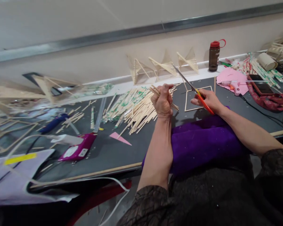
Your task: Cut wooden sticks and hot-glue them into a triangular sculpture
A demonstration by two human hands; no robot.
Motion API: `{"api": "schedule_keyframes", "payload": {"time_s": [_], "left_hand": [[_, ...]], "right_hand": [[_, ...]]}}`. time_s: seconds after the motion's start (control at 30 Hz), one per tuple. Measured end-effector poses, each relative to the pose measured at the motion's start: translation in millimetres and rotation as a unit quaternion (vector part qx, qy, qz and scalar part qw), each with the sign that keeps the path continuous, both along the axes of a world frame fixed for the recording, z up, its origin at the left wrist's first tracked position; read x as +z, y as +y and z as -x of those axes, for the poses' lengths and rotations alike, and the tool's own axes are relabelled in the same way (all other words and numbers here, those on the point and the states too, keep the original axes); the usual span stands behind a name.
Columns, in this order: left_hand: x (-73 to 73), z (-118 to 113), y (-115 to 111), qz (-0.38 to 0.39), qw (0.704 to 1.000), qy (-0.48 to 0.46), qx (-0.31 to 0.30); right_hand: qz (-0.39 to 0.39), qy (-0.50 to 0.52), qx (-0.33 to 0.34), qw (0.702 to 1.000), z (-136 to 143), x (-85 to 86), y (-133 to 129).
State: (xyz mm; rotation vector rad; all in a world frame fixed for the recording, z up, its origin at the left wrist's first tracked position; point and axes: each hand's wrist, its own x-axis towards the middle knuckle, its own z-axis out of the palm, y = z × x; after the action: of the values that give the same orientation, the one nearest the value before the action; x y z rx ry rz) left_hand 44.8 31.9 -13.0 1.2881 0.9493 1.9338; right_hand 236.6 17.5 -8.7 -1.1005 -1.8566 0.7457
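Observation:
My left hand (162,99) is closed around a few thin wooden sticks (155,91), whose ends stick out on both sides of the fist. In my right hand (208,99) is a pair of scissors (188,81) with orange and yellow handles, the blades pointing up and to the left. Behind my left hand lies a loose pile of wooden sticks (141,114). A square stick frame (186,101) lies flat on the dark table between and beyond my hands. Purple cloth (202,141) is bunched beneath my forearms.
Twisted stick models (163,67) stand along the wall beside a brown bottle (214,56) with a red lid. At right are a glue gun (234,86) on pink paper and a phone (260,84). Wrapped chopsticks (129,99), a magenta pack (77,147) and a blue glue gun (53,123) lie leftward.

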Motion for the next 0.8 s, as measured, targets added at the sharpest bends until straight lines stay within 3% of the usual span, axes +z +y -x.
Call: {"api": "schedule_keyframes", "payload": {"time_s": [0.13, 0.3, 0.43, 0.67, 0.8], "left_hand": [[-1.4, -6, -2, 0.06, 0.997, 0.046, -0.032], [1.2, -11, -5, 0.063, 0.997, 0.055, -0.007], [2.7, -10, -9, 0.086, 0.991, 0.093, -0.052], [5.2, -11, -16, 0.09, 0.987, -0.019, -0.132], [-1.0, -15, -15, 0.095, 0.986, 0.02, -0.133]], "right_hand": [[0.008, -0.002, -0.008, 1.0, -1, 0.6, 1], [0.008, 0.009, 0.0, 1.0, 1, -2.0, 1], [0.023, 0.027, 0.001, 0.999, 3, -3.9, 1], [-0.004, 0.05, -0.01, 0.999, 2, -1.0, -3], [0.008, 0.054, -0.01, 0.998, 2, -0.1, -6]]}}
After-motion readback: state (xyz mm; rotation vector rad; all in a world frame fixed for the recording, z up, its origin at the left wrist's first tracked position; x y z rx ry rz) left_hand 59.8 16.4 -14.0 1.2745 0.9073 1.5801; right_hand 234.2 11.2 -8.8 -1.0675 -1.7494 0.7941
